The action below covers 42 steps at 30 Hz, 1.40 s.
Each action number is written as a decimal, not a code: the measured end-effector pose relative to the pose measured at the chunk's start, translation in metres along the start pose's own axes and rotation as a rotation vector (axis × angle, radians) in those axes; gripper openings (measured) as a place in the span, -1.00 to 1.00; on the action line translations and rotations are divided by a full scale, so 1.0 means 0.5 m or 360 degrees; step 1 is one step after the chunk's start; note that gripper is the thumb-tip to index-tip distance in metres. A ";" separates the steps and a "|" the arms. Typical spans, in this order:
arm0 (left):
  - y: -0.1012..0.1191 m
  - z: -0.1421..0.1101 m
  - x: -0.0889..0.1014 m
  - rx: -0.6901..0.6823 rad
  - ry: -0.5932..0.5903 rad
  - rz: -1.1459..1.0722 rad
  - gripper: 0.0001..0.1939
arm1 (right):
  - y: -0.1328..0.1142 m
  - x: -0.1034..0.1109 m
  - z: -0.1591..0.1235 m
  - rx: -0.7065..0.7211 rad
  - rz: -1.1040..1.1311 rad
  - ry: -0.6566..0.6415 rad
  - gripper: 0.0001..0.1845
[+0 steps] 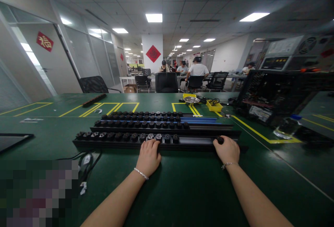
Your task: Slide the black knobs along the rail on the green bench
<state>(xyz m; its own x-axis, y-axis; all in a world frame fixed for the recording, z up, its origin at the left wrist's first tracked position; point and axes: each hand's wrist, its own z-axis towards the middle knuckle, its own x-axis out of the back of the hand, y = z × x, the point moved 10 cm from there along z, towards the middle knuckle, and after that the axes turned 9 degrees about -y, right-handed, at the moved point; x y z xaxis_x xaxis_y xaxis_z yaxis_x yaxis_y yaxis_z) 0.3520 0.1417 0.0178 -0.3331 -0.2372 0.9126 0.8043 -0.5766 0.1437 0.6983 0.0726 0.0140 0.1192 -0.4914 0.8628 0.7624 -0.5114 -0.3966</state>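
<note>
Nearest to me on the green table lies a long black rail (153, 146), with a row of small black socket modules (118, 137) along its left and middle part. A bare grey channel (198, 140) shows in its right part. My left hand (149, 157) is closed over the rail's front edge near the middle, fingertips beside the last few modules. Toward the rail's right end, my right hand (229, 150) grips a small black socket module (220, 140) at the channel. Its fingers partly hide the module. Behind lie more rails (208, 127) bearing similar modules, one with a blue strip (198, 119).
Farther back are a metal bowl (191, 100) and a yellow bin (214, 106) with black cables. An opened computer case (263, 98) stands at right, beside a clear container (287, 128). Cables (90, 162) lie at left. Several people sit or stand at far desks.
</note>
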 end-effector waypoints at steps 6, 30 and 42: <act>0.001 0.000 0.000 -0.0002 -0.0003 -0.0005 -0.59 | 0.001 0.001 0.000 -0.0012 -0.0014 -0.0002 -0.56; 0.003 -0.001 -0.001 -0.0012 -0.0014 -0.0008 -0.58 | 0.004 0.010 0.001 0.0014 -0.0021 0.0039 -0.58; 0.000 -0.001 -0.003 -0.0005 -0.0028 -0.0007 -0.58 | 0.009 0.006 0.004 -0.0008 -0.0085 0.0060 -0.58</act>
<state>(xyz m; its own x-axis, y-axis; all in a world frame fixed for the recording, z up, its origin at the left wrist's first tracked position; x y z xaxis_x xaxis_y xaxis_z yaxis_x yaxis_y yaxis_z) 0.3522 0.1418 0.0164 -0.3281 -0.2211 0.9184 0.8012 -0.5802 0.1465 0.7033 0.0703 0.0157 0.0544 -0.4892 0.8705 0.7638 -0.5412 -0.3519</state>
